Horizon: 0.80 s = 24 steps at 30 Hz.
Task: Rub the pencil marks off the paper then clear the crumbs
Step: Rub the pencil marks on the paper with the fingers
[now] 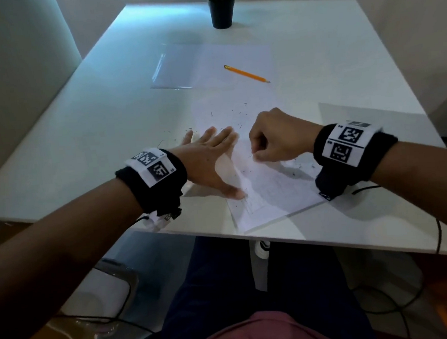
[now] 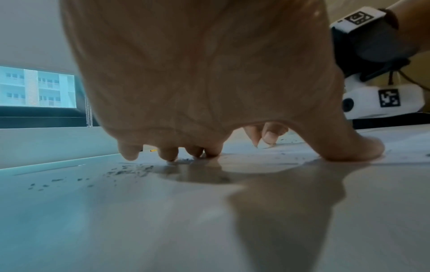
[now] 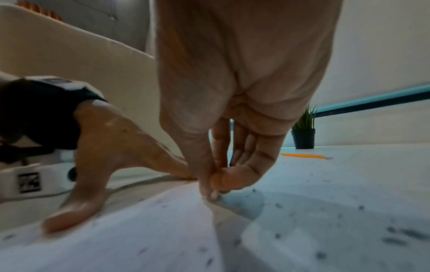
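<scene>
Paper point(image 1: 268, 190) pressed by left hand point(image 1: 211, 159), crumbs point(image 1: 236, 115) scattered.

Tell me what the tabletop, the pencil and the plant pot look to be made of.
Tabletop: seemingly glossy white laminate or glass; it mirrors the left hand clearly.
Pencil: apparently wood painted orange-yellow, with a sharpened tip and a metal-looking band at the other end.
Plant pot: dark and matte, perhaps plastic; I cannot tell for certain.

no readable text, wristband markers point(image 1: 154, 163) only coded patterns
</scene>
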{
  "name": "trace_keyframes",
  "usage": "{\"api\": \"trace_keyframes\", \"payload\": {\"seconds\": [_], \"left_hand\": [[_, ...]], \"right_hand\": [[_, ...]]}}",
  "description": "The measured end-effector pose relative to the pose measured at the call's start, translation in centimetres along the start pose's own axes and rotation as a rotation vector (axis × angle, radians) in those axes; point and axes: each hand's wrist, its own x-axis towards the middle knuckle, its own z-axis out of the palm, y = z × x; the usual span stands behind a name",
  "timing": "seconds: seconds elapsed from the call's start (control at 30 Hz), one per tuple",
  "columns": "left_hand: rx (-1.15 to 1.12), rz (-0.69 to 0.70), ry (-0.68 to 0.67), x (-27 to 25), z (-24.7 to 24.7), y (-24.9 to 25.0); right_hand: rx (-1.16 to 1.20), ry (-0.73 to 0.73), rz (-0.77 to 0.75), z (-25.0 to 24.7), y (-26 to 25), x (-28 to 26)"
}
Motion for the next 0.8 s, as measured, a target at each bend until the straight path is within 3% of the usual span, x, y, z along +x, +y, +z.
{"api": "trace_keyframes", "payload": {"seconds": [0.23, 0.33, 0.43, 0.5, 0.6, 0.67, 0.73, 0.8], "left_hand": [[0.073, 0.07, 0.045, -0.9, -0.7, -0.6], [0.121, 0.232, 0.121, -2.8, 0.1, 1.7], [0.098, 0.425, 0.009, -5.0, 2.6, 4.9], [0.094, 0.363, -0.011, -5.3, 3.1, 4.7], [0.125, -0.005, 0.028, -4.5, 2.2, 1.6], [0.143, -0.122, 0.126, -4.4, 2.0, 0.7], [0.115, 0.056, 0.184, -4.6, 2.2, 2.1], [0.012, 0.292, 0.103, -4.9, 2.6, 4.5]], "right_hand": [[0.086, -0.048, 0.236, -1.8, 3.6, 0.5], [0.133, -0.042, 0.224, -1.5, 3.9, 0.4], [0.138, -0.063, 0.231, -1.7, 4.1, 0.4], [0.112, -0.088, 0.217, -1.8, 3.9, 0.6], [0.069, -0.115, 0.206, -1.9, 3.7, 0.8], [0.052, -0.118, 0.209, -1.8, 3.7, 0.9], [0.052, -0.114, 0.215, -1.8, 3.8, 0.9], [0.063, -0.111, 0.218, -1.7, 3.8, 0.8]]}}
